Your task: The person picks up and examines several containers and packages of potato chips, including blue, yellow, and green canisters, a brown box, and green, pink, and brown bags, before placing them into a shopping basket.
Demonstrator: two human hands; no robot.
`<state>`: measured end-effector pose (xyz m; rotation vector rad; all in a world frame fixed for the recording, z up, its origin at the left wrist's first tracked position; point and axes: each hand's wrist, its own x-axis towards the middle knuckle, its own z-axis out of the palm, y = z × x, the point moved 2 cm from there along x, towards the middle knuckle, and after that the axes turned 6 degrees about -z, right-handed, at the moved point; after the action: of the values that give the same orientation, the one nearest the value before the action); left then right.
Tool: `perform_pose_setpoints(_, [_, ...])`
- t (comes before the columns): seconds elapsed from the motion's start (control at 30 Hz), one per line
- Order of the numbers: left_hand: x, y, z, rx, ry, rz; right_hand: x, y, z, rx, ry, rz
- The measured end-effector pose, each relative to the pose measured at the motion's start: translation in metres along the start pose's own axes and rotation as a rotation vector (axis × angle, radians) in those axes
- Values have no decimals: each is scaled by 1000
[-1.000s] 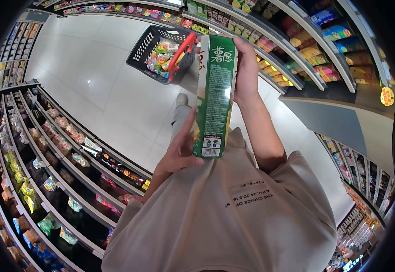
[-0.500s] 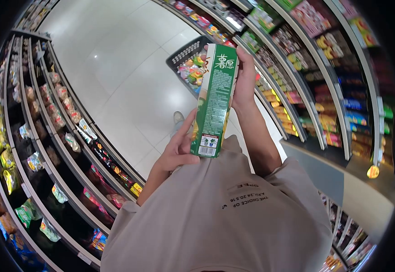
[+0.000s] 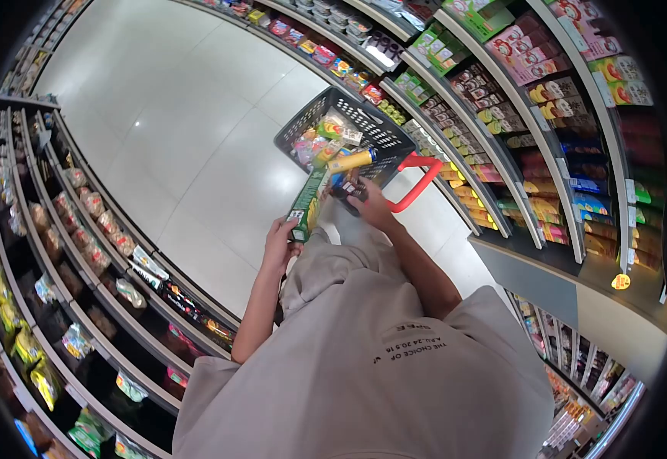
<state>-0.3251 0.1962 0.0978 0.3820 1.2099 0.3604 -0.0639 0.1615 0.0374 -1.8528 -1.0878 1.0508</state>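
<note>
My left hand (image 3: 280, 243) is closed round the lower end of a long green box (image 3: 307, 206), which is tilted with its far end at the basket's near edge. My right hand (image 3: 370, 205) grips a dark brown package (image 3: 346, 185) beside the box, close to the basket. A yellow package (image 3: 352, 161) lies just beyond the dark one, at the basket's near side. The black basket (image 3: 383, 128) has a red handle (image 3: 423, 183) folded out to the right and holds several colourful snack packs (image 3: 333, 128).
Stocked shelves (image 3: 494, 99) rise along the right, close to the basket. Another shelf rack (image 3: 81, 298) with bagged goods runs along the left. Pale floor tiles (image 3: 188, 153) lie between them. My trouser legs are below the hands.
Both hands have moved down towards the basket. The green box is now in my left hand alone, and my right hand has left it and grips the dark package. More of the basket shows.
</note>
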Motion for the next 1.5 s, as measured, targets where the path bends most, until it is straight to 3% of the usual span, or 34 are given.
perform_pose_setpoints(0.03, [21,1,5,13,-13,-5,1,7,-20,-353,100,-268])
perform_pose_setpoints(0.17, [114,0,34,330,102,-51,3,16,-89,-588,73,-238])
perform_pose_setpoints(0.23, [164,-7,45,437,101,-34,4,21,-104,-969,58,-348])
perform_pose_setpoints(0.3, [214,-16,52,802,168,32,15,36,-113,-970,85,-334])
perform_pose_setpoints(0.43, [273,-28,67,1172,128,37,41,42,-141,-948,25,-257])
perform_pose_setpoints(0.5, [289,-29,77,1305,35,218,50,43,-160,-887,64,-266])
perform_pose_setpoints(0.57, [316,-37,78,1733,-95,444,60,45,-165,-979,-117,-224])
perform_pose_setpoints(0.63, [286,-3,102,1361,87,201,64,41,-167,-978,-50,-264])
perform_pose_setpoints(0.7, [300,8,98,1313,131,200,77,38,-168,-957,23,-258])
perform_pose_setpoints(0.87, [324,29,76,866,11,158,109,31,-165,-833,204,-291])
perform_pose_setpoints(0.97, [277,71,95,992,190,222,123,29,-158,-786,243,-312])
perform_pose_setpoints(1.07, [285,73,61,968,334,282,139,22,-150,-800,262,-315])
perform_pose_setpoints(1.1, [276,82,61,1001,328,138,144,20,-149,-799,275,-317])
perform_pose_setpoints(1.17, [270,95,51,1109,403,230,157,13,-144,-780,252,-295])
perform_pose_setpoints(1.23, [270,110,39,1114,462,114,171,-2,-142,-767,248,-252])
perform_pose_setpoints(1.3, [322,110,-22,1260,283,146,187,-10,-135,-788,293,-226])
perform_pose_setpoints(1.37, [344,141,-50,1217,322,136,207,-17,-126,-782,305,-181])
perform_pose_setpoints(1.43, [350,181,-40,1172,329,120,217,-22,-118,-931,220,-116])
perform_pose_setpoints(1.5, [336,249,4,806,233,-131,228,-34,-121,-904,198,-70])
